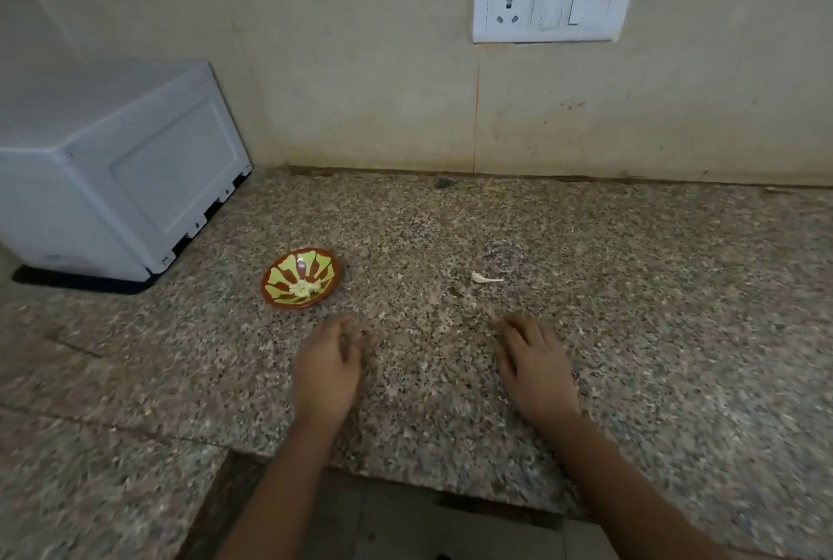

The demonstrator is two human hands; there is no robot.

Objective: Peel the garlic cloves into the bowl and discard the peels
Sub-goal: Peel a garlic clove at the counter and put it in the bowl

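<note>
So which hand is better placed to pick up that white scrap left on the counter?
Right. The right hand lies nearest the white scrap, which sits just beyond its fingers. The left hand is further off, closer to the bowl. Both hands look empty.

Bare counter [631, 289] between bowl [301, 277] and peel [484, 277]
</note>
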